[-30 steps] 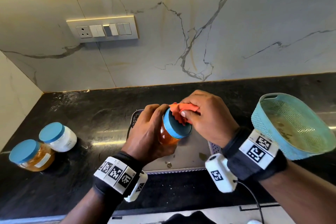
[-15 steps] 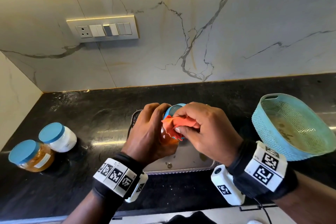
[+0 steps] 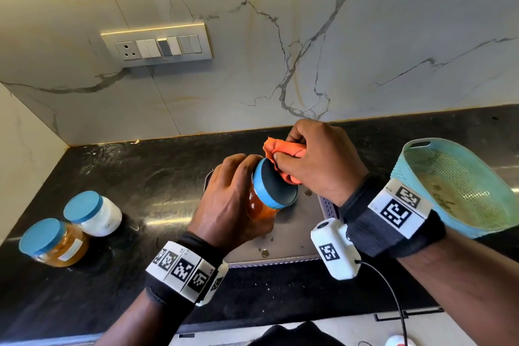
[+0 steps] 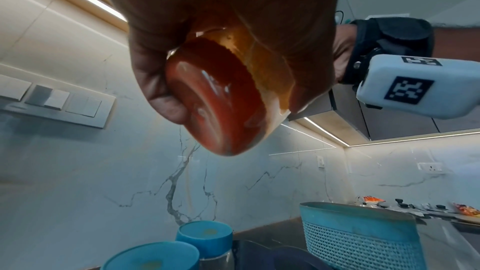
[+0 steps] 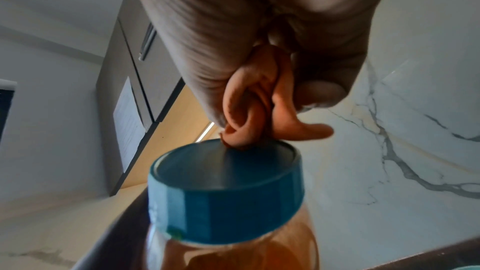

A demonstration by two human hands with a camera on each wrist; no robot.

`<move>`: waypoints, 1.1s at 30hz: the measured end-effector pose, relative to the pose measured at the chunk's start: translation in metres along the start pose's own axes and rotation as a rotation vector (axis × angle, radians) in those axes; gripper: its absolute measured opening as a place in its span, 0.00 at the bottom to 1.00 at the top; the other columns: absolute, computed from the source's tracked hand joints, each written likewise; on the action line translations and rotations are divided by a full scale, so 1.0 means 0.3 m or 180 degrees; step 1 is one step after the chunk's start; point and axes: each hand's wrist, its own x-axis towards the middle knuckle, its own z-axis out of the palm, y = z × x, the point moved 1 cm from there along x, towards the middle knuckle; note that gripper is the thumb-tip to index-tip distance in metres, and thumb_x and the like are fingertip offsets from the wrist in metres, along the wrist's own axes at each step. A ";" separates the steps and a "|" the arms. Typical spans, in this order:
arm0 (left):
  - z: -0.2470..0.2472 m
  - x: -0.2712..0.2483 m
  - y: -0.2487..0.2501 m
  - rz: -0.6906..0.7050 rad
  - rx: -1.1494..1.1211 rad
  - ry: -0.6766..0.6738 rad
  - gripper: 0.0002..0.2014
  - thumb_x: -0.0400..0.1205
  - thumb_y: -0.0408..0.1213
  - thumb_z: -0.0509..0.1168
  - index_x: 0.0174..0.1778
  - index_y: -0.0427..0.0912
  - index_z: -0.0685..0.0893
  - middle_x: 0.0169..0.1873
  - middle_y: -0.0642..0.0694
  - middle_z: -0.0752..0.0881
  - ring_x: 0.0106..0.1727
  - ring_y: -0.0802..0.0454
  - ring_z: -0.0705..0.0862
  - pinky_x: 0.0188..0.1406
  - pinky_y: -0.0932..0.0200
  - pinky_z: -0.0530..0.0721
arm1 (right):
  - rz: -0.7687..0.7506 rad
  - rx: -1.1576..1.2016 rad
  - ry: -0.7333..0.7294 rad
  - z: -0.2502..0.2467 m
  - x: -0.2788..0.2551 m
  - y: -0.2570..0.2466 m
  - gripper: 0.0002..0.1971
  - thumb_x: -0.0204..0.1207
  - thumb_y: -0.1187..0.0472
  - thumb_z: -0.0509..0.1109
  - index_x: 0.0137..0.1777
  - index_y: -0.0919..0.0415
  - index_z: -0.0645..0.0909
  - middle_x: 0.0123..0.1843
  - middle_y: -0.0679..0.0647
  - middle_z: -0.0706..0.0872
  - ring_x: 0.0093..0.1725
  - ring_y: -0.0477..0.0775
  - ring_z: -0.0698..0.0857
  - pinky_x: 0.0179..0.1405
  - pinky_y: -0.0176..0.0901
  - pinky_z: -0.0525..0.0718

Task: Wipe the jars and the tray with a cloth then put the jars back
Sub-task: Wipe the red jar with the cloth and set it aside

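Observation:
My left hand [image 3: 233, 199] grips a jar of orange-red contents [image 3: 259, 209] with a blue lid [image 3: 273, 188], tilted toward me above the grey tray [image 3: 292, 236]. The left wrist view shows that jar's underside [image 4: 218, 100] inside my curled fingers. My right hand [image 3: 317, 160] holds a bunched orange cloth [image 3: 283, 150] against the far edge of the lid. In the right wrist view the cloth [image 5: 249, 110] touches the lid top [image 5: 223, 174]. Two more blue-lidded jars stand on the counter at the left: one with white contents [image 3: 94, 211], one with orange contents [image 3: 54, 243].
A teal mesh basket [image 3: 455, 185] stands on the black counter [image 3: 140, 177] at the right, close to my right wrist. A marble wall with a switch panel [image 3: 157, 45] rises behind. A cable [image 3: 390, 292] trails from my right wrist camera near the counter's front edge.
My right hand has moved with the cloth from the near side of the lid up to its far edge, uncovering the lid top. The left hand keeps its hold on the jar.

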 end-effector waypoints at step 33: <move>0.014 0.018 -0.025 -0.0032 -0.0129 0.0197 0.45 0.63 0.50 0.83 0.73 0.32 0.77 0.65 0.42 0.81 0.66 0.43 0.79 0.58 0.47 0.85 | -0.1245 0.0245 -0.0637 0.009 -0.055 -0.040 0.08 0.75 0.57 0.75 0.54 0.49 0.86 0.51 0.42 0.87 0.50 0.45 0.86 0.50 0.49 0.88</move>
